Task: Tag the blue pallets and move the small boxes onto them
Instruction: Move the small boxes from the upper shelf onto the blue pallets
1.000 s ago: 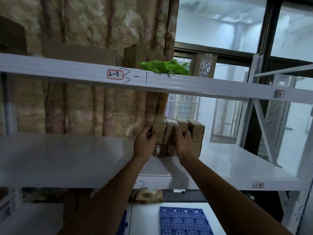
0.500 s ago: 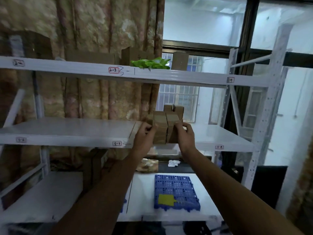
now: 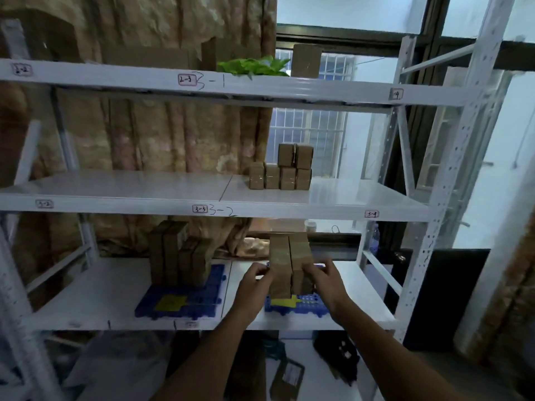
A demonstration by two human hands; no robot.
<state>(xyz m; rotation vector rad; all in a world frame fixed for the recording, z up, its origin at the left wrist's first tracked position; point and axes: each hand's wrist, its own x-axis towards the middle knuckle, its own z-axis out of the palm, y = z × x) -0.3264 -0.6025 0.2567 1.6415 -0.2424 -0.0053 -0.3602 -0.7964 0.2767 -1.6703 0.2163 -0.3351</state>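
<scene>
Together our left hand (image 3: 254,280) and right hand (image 3: 324,277) press a clump of small boxes (image 3: 289,263) from both sides, fingers curled, arms stretched forward and down. We should keep that squeeze even and lower them flat onto the right blue pallet (image 3: 307,303), clear of its yellow tag (image 3: 285,301). More boxes (image 3: 282,172) wait on the shelf (image 3: 115,189) above; the left pallet (image 3: 176,302) is loaded.

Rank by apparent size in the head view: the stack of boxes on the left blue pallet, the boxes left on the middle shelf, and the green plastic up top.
1. Stack on the left pallet.
2. Boxes on the middle shelf, though they sit farther back, so this is unsure.
3. Green plastic, partly hidden by the shelf edge.
</scene>
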